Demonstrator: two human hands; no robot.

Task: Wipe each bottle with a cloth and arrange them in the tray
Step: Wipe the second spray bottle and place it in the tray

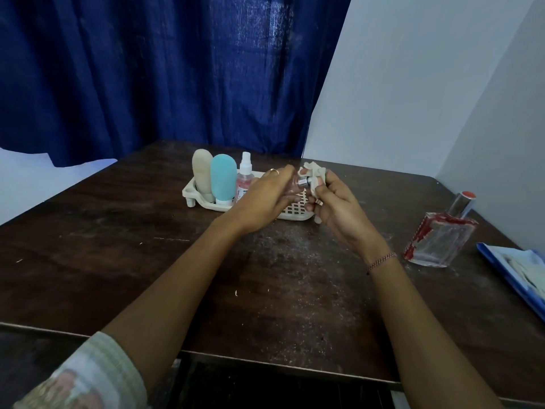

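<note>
Nearest the viewer, two bare forearms are reaching out over a scuffed dark brown wooden worktop point(265, 290). To the right, a rectangular clear glass perfume bottle with red trim and a silver cap point(442, 240) is standing on it, well apart from the tray. Further out, the left hand point(265, 199) is curling round the body of a small clear bottle with a silver neck point(298, 184), holding it sideways above the near edge of a cream plastic lattice tray point(295, 212). The right hand point(336, 208) is pinching a crumpled white cloth point(314, 175) against the silver end. The bottle is probably light, hard, smooth and breakable, so gripping its body rather than its neck seems safest. In the tray, a beige squeeze tube point(202, 172), a turquoise squeeze tube point(223, 178) and a clear spray bottle of pink liquid point(244, 178) are standing upright. A deep blue curtain point(177, 69) is hanging behind.
</note>
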